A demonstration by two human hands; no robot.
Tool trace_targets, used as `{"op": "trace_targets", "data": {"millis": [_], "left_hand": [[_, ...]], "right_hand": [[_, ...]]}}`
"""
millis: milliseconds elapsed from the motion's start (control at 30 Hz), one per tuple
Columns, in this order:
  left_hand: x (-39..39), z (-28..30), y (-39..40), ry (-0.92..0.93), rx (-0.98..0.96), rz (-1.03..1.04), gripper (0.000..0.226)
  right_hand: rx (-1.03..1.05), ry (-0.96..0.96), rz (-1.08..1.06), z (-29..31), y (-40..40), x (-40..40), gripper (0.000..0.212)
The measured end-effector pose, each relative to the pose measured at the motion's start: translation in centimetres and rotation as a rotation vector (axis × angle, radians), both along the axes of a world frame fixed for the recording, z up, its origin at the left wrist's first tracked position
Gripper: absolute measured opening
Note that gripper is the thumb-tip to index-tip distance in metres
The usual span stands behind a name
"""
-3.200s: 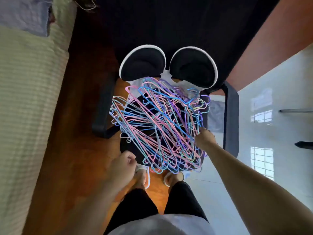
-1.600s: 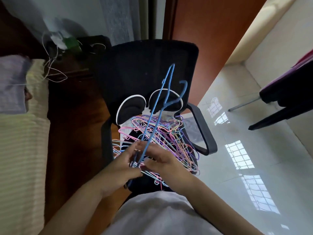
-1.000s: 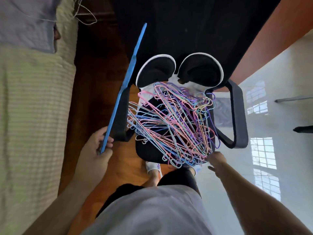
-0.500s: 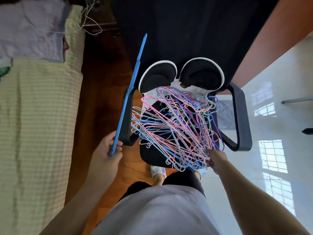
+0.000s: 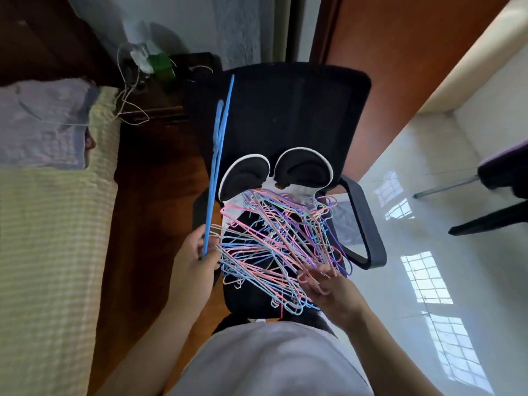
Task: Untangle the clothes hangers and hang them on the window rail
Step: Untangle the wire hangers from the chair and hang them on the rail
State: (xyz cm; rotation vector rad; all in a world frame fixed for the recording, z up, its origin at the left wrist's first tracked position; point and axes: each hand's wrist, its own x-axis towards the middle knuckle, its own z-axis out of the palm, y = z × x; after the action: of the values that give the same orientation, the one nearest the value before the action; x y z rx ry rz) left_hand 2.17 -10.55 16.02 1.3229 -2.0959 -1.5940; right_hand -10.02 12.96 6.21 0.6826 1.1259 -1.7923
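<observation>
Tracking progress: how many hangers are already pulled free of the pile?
1: a blue hanger, seen edge-on, held upright in the left hand. The rest remain tangled in the pile on the chair, where the right hand reaches in.

Blue hanger, pink-blue-purple hanger tangle, black chair, green-checked bedspread.

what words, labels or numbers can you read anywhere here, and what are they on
None can be read.
The green box on the dark stand may carry print, but it is too blurred to read.
The hangers, the chair and the bed cover show no text.
</observation>
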Motion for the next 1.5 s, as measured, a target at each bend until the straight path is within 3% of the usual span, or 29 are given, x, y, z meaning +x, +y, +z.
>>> {"op": "trace_targets", "data": {"millis": [200,367,567,667,867,1167,1500], "left_hand": [[-0.2,2.9,0.2,0.083,0.038,-0.163,0.047],[-3.3,5.8,2.5,0.146,0.149,-0.321,0.039],[-6.7,11.0,7.8,0.221,0.217,-0.502,0.042],[-8.1,12.9,11.8,0.227,0.237,-0.608,0.036],[-9.9,12.9,27.4,0.223,0.304,-0.783,0.022],[-11.0,17.3,52.7,0.274,0.527,-0.991,0.032],[-13.3,20.4,67.7,0.287,0.553,-1.227,0.024]], "right_hand": [[0.015,0.19,0.09,4.6,5.4,0.2,0.032],[0.026,0.396,0.105,12.2,11.0,-0.8,0.028],[0.172,0.688,-0.11,20.8,18.2,-1.8,0.027],[0.289,0.716,-0.272,21.9,22.5,-0.8,0.022],[0.568,0.649,-0.494,21.8,35.3,4.8,0.054],[0.856,0.758,-0.789,28.4,55.6,12.7,0.061],[1.059,0.682,-0.919,29.7,65.4,14.0,0.051]]}}
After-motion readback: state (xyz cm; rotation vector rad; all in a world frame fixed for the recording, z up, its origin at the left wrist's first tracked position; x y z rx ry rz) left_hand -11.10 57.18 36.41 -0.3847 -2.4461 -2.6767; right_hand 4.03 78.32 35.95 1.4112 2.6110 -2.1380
